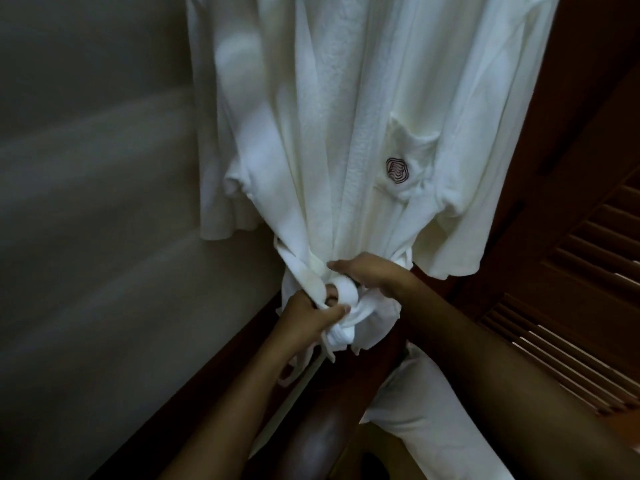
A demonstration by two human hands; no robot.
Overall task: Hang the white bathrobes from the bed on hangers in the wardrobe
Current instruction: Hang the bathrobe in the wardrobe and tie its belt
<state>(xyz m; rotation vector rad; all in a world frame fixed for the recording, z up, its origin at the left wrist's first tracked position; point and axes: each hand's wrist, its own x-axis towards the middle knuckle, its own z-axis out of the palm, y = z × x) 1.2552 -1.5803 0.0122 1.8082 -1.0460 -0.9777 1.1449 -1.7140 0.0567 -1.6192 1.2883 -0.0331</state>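
Observation:
A white bathrobe [346, 116] hangs down from above the frame, with a chest pocket that bears a dark swirl emblem [397, 170]. Its hanger is out of view. At the waist the white belt [341, 294] is looped into a knot. My left hand [310, 315] grips the belt's left strand and the loop, thumb across the knot. My right hand [367, 273] rests on the robe's waist just right of the knot, its fingers curled over the belt.
A pale wall [97, 202] fills the left. Dark wood framing [588, 98] and a louvred wardrobe door [568, 323] stand on the right. A dark wooden ledge [311, 427] runs below the robe, with a white pillow [426, 410] beside it.

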